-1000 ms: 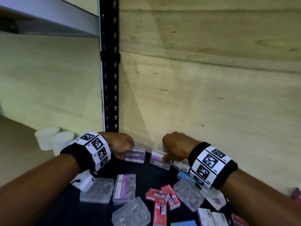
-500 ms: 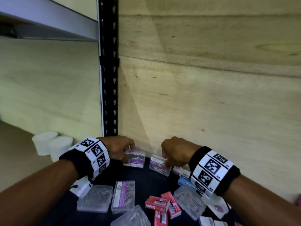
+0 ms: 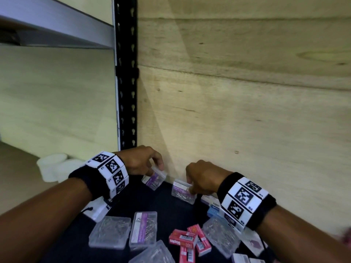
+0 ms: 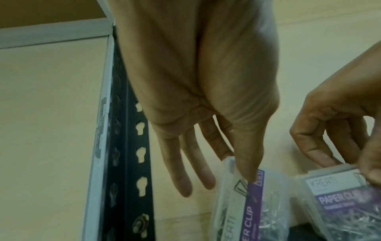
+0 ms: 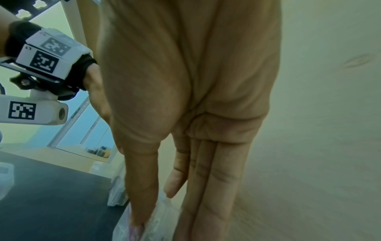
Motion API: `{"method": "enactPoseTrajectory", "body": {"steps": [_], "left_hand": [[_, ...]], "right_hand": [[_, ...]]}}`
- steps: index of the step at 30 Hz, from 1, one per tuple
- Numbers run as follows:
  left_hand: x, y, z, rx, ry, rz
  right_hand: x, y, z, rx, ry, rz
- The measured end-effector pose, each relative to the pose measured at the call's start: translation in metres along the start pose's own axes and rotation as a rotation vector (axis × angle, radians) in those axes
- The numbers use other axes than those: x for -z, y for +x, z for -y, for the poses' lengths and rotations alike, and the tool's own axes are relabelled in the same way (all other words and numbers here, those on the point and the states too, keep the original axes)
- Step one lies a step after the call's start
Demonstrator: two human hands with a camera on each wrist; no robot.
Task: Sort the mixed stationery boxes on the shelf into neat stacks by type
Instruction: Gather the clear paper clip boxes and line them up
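Observation:
My left hand point(image 3: 156, 168) pinches a clear paper clip box with a purple label point(image 3: 154, 179), tilted and raised a little off the dark shelf mat point(image 3: 136, 202) by the back wall. In the left wrist view the thumb of that hand point(image 4: 239, 166) lies across this box point(image 4: 247, 208). My right hand point(image 3: 190, 185) grips a second clear paper clip box point(image 3: 182, 192) standing just to the right. The right wrist view shows this hand point(image 5: 160, 225), thumb and fingers pinching that box point(image 5: 164, 210). The two boxes are close but apart.
Nearer me on the mat lie several clear boxes point(image 3: 110, 232), a purple-labelled one point(image 3: 143, 230), red staples boxes point(image 3: 182, 241) and a blue box point(image 3: 213, 212). White tubs point(image 3: 53, 166) stand at the left. A black slotted post point(image 3: 126, 92) and the wooden wall close off the back.
My left hand has lifted and tilted its paper clip box off the mat. The right hand keeps its grip on the second box, which has barely shifted.

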State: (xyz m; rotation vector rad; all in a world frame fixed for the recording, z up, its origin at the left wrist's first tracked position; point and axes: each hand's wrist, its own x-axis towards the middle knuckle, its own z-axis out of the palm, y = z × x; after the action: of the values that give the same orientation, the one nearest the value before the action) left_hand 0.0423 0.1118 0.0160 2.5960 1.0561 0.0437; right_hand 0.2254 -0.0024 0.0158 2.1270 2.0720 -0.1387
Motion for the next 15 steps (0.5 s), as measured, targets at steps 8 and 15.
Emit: {"method": "enactPoseTrajectory", "body": {"steps": [8, 15], "left_hand": [[-0.011, 0.002, -0.005, -0.106, 0.01, 0.088], [-0.009, 0.008, -0.001, -0.059, 0.095, 0.082]], "right_hand": [[0.0, 0.002, -0.003, -0.016, 0.039, 0.006], [0.002, 0.004, -0.001, -0.009, 0.025, 0.016]]}}
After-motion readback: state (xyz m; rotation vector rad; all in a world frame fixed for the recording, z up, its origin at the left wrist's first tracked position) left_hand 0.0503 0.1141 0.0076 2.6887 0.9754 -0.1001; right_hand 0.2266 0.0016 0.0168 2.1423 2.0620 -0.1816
